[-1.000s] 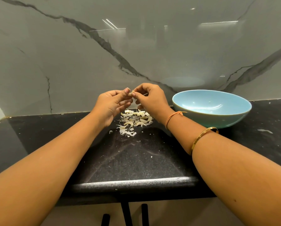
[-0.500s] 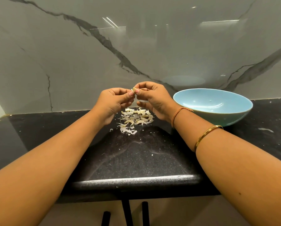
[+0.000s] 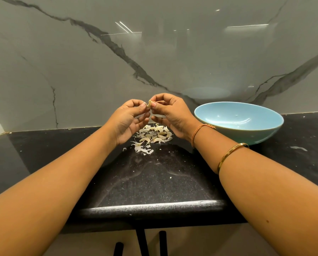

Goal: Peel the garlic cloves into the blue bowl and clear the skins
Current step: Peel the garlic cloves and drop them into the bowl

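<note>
Black stone counter (image 3: 154, 182) under a grey marble wall carries the work: the left hand (image 3: 128, 119) pinches one garlic clove (image 3: 149, 104) with curled fingers (image 3: 141, 106), and the right hand (image 3: 173, 113) pinches its other side. I think it is held up so the skin drops on the one pile of skins (image 3: 152, 137) just below the fingers, too mixed to count. Right of the fingers, apart, one blue bowl (image 3: 265, 133) waits.

Both arms stretch forward, forearms converging. The left hand (image 3: 129, 119) and right hand (image 3: 170, 115) meet fingertip to fingertip, fingers curled, each pinching the garlic clove (image 3: 149, 104) between thumb and forefinger.
</note>
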Motion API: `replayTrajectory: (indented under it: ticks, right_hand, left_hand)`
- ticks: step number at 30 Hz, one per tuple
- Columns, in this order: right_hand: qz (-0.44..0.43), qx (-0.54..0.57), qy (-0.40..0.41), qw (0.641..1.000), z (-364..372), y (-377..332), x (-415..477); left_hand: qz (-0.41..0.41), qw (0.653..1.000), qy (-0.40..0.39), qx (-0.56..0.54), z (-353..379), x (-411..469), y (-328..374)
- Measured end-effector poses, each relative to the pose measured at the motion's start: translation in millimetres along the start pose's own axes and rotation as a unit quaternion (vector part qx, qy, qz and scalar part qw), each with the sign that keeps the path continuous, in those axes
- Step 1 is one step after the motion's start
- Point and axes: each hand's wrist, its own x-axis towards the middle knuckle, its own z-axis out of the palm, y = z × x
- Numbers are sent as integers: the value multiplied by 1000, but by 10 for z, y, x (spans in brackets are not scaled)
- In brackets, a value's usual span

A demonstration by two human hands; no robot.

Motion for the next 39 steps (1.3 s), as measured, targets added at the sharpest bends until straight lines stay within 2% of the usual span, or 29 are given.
replayTrajectory:
  ticks: [6, 15, 22, 26, 33, 39]
  right_hand:
    - [-11, -3, 12, 1000, 5, 0, 6]
    - [-21, -26, 22, 999, -15, 18, 17]
    - [-10, -1, 33, 999, 10, 10, 18]
    - [-41, -46, 43, 997, 21, 27, 13]
    - [-77, -161, 117, 977, 74, 70, 93]
    - [-73, -173, 127, 974, 75, 67, 85]
  left_hand:
    - [24, 997, 72, 2, -9, 19, -14]
    - [19, 999, 36, -15, 28, -14, 9]
    - [68, 994, 79, 26, -3, 1, 7]
    - [73, 994, 71, 32, 19, -14, 4]
    - [59, 997, 53, 1, 61, -29, 11]
    - [38, 998, 43, -33, 71, -33, 14]
